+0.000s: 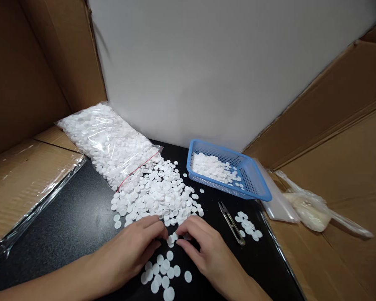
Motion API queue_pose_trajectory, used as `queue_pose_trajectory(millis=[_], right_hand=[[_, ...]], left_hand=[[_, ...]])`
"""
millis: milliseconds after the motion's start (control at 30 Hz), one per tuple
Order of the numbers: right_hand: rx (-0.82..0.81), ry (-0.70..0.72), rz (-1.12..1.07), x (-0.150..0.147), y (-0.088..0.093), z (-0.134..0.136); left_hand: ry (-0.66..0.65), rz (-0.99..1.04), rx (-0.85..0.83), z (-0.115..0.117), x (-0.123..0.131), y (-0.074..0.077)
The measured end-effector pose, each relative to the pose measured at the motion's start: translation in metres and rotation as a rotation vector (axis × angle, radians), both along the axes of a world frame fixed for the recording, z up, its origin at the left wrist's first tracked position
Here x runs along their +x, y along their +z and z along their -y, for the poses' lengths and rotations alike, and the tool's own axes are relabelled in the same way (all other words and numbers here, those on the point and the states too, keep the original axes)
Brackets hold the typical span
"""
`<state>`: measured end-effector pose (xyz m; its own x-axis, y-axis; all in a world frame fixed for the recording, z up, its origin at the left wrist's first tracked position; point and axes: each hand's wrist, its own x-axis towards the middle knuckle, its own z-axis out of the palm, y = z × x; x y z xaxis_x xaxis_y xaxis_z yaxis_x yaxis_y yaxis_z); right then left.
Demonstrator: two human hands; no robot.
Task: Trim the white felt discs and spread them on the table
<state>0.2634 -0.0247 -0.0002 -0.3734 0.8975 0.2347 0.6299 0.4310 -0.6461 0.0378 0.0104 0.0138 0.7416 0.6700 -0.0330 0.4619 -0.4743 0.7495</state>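
Small round white discs (163, 196) lie in a heap spilling from a clear zip bag (113, 142) with a red seal line. My left hand (138, 246) is at the heap's front edge, its fingers curled in and their tips against a few discs. Facing it, my right hand (203, 251) has thumb and index finger bent round the same few discs (171, 240). Exactly which discs each hand pinches is partly hidden by the fingers. Nearer to me, a loose group of white discs (163, 269) lies scattered on the black tabletop (90, 200).
A blue plastic basket (257, 177) holding more discs stands at the back right. Thread snips (232, 223) lie before it, beside a small disc cluster (249, 226). Clear plastic bags (310, 209) are at the right. Cardboard (338, 167) and a white wall (207, 75) enclose the table.
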Motion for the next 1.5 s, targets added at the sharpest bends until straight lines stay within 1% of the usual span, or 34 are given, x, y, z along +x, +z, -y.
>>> queue_pose_trajectory(millis=[67, 167, 233, 300, 400, 533, 667, 800, 900, 967, 1067, 1133, 1233, 1333, 1433, 1500], right_hand=[[-0.053, -0.046, 0.007, 0.006, 0.003, 0.0], [-0.072, -0.05, 0.007, 0.009, 0.003, -0.001], [-0.055, -0.024, 0.007, 0.006, 0.001, 0.001], [-0.031, -0.005, 0.039, 0.002, -0.002, 0.004], [0.002, 0.0, 0.113, -0.004, -0.006, 0.007], [0.036, -0.012, 0.103, -0.005, -0.009, 0.006], [0.072, -0.013, 0.065, -0.003, -0.009, 0.003], [0.163, 0.018, 0.139, 0.002, -0.005, 0.004], [0.097, 0.115, 0.18, 0.011, 0.001, 0.005], [0.037, 0.132, 0.18, 0.016, 0.005, 0.005], [0.01, 0.041, 0.167, 0.018, 0.009, 0.003], [0.006, -0.007, 0.153, 0.017, 0.009, 0.002], [0.014, -0.021, 0.155, 0.012, 0.004, 0.003], [0.014, -0.023, 0.191, 0.009, -0.003, 0.004], [-0.019, -0.033, 0.191, 0.008, -0.004, 0.004], [-0.059, -0.038, 0.18, 0.007, -0.001, 0.002]], left_hand=[[0.058, -0.015, 0.088, -0.005, 0.003, -0.008], [0.063, -0.063, 0.232, -0.01, 0.007, -0.017], [0.042, -0.102, 0.311, -0.012, 0.01, -0.017], [0.027, -0.14, 0.356, -0.013, 0.012, -0.015], [0.029, -0.163, 0.361, -0.011, 0.012, -0.012], [0.059, -0.113, 0.364, -0.008, 0.009, -0.016], [-0.013, -0.083, 0.387, -0.005, 0.012, -0.022], [-0.039, -0.092, 0.441, -0.005, 0.015, -0.022], [-0.045, -0.083, 0.486, -0.006, 0.014, -0.019], [-0.068, -0.074, 0.498, -0.007, 0.011, -0.017], [-0.1, -0.082, 0.507, -0.009, 0.006, -0.011], [-0.108, -0.092, 0.498, -0.011, 0.002, -0.006], [-0.072, -0.1, 0.411, -0.012, -0.002, -0.002], [-0.045, -0.093, 0.347, -0.012, 0.0, -0.003], [-0.091, -0.089, 0.395, -0.01, 0.008, -0.009], [-0.114, -0.097, 0.412, -0.009, 0.015, -0.012]])
